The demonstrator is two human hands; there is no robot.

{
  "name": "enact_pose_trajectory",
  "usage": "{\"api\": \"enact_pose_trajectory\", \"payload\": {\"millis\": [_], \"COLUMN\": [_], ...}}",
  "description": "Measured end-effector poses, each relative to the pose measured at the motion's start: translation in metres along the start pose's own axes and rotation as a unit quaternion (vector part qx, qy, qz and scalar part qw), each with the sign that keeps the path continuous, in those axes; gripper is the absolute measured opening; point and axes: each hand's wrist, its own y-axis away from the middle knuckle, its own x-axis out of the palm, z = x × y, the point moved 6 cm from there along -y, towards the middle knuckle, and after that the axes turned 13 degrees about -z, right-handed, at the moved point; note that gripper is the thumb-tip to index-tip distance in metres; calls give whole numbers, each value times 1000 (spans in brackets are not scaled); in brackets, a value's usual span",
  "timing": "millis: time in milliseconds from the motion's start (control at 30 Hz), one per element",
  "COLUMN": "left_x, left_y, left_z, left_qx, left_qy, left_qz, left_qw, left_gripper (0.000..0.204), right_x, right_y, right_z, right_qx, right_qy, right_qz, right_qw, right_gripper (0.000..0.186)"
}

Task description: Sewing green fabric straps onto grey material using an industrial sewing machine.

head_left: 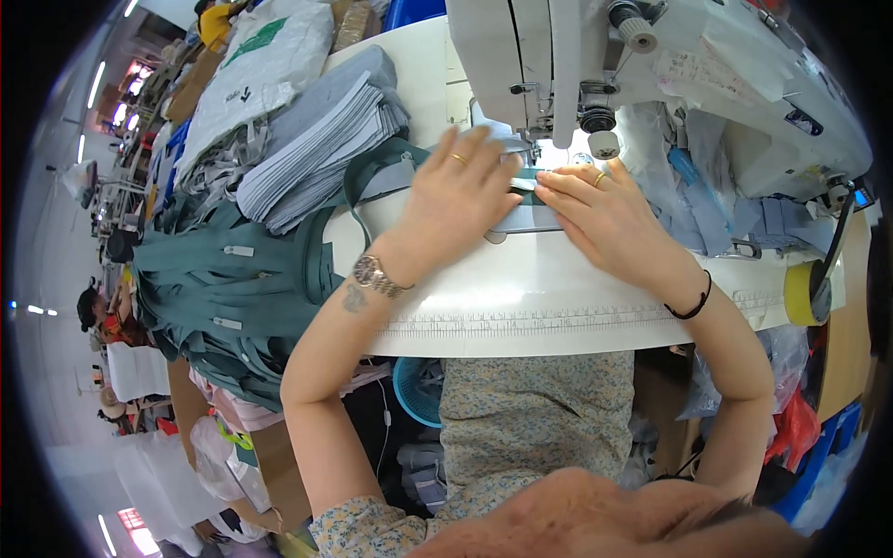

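A white sewing machine (521, 56) stands at the far side of the white table. Close to its lit needle area, a dark green fabric strip (524, 196) lies over light grey-blue cloth (526, 219). My right hand (605, 219) has its fingertips closed on the strip's right part, close to the needle. My left hand (456, 200), somewhat blurred, spreads its fingers over the left side of the work and covers part of it. From beneath it the green fabric (365, 170) loops off leftward.
Green fabric pieces with light zipper pulls (228, 279) hang over the table's left edge. A stack of grey-blue panels (326, 149) and a white plastic sack (256, 74) lie beyond. Yellow tape (798, 293) stands at the right. A blue basket (409, 391) sits below the printed ruler (521, 321).
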Motion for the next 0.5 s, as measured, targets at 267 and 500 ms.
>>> {"api": "enact_pose_trajectory", "payload": {"millis": [267,500], "left_x": [-47,-47], "left_y": [49,74], "left_z": [88,84], "left_qx": [-287,-314], "left_qy": [-83,-48], "left_qz": [267,220], "left_qw": [916,922], "left_gripper": [17,28], "right_x": [-3,-4], "right_y": [0,-1], "right_z": [-3,0], "right_qx": [3,2], "right_qy": [-3,-21], "right_qz": [16,9], "right_qw": [1000,1000], "right_gripper": [27,29]}}
